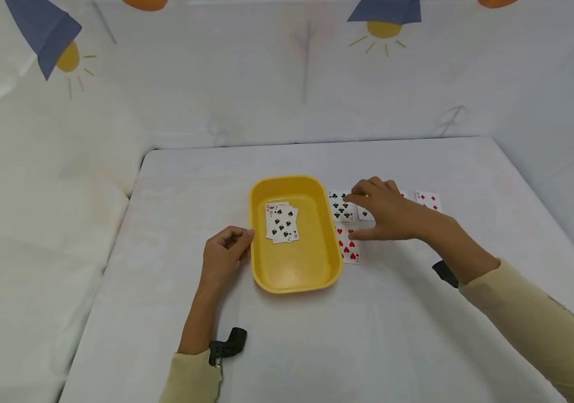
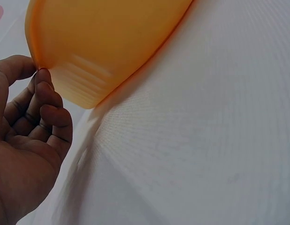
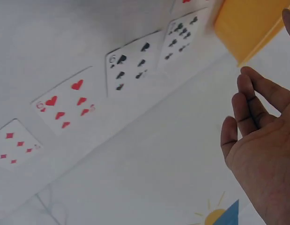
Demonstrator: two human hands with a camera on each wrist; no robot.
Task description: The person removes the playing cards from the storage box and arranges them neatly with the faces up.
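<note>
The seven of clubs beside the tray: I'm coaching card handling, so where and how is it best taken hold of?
The seven of clubs lies flat on the table, its left edge near the yellow tray. Probably pinch its free right edge, coming from above-right, where the right hand hovers.

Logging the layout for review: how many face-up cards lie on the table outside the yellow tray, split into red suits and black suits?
Red cards: 3
Black cards: 2
Total: 5
</note>
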